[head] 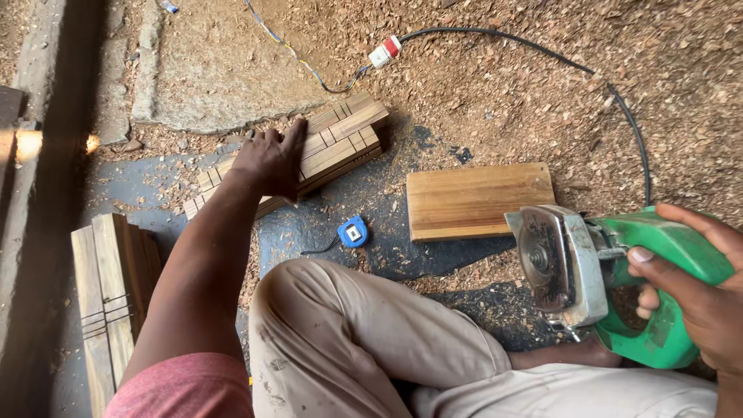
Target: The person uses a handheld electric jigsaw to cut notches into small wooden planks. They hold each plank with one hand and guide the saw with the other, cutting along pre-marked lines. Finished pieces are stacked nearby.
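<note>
My left hand (269, 160) rests palm down on a stack of notched wooden slats (340, 135) lying on the ground ahead of me, fingers spread over the top slat. My right hand (700, 290) grips the green handle of a circular saw (596, 271), held at the right above my knee; its round blade and metal guard face left. A flat wooden board (478, 200) lies between the slats and the saw. I sit on the ground with my legs folded.
A blue tape measure (353, 231) lies by my knee. More slats (108, 302) are stacked at the left. The saw's black cable (619, 101) loops to a white and red plug connector (385, 52). Sawdust and shavings cover the ground; a stone slab (217, 77) lies beyond.
</note>
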